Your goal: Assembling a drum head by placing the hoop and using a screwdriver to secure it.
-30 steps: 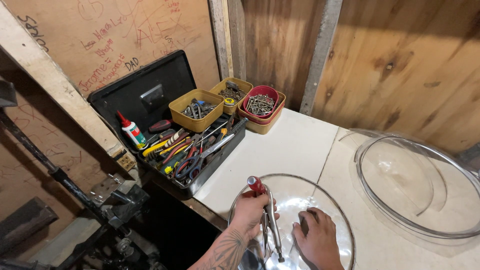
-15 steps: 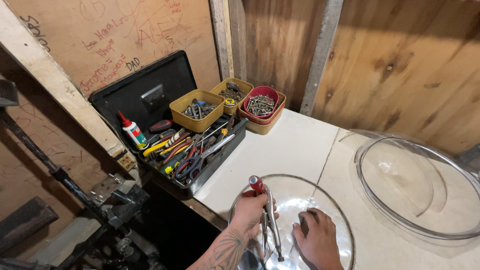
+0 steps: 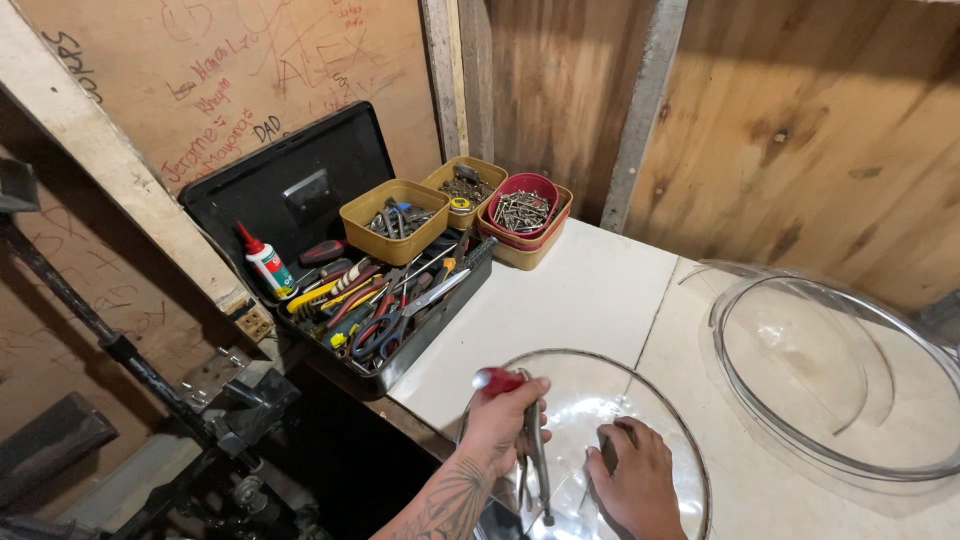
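My left hand point(image 3: 505, 430) grips a pair of pliers point(image 3: 528, 440) with red-tipped handles, the metal jaws pointing down toward me. It hovers over a round clear plastic dome point(image 3: 640, 400) lying on the white worktop point(image 3: 590, 290). My right hand point(image 3: 635, 480) rests on the dome's surface beside the pliers, fingers curled around a small dark part that I cannot make out.
An open black toolbox point(image 3: 340, 290) full of hand tools sits at the left, with a glue bottle point(image 3: 265, 262). Yellow trays point(image 3: 395, 215) and a red bowl of screws point(image 3: 522, 208) stand behind. A second clear dome point(image 3: 830, 370) lies at right. Wooden walls surround.
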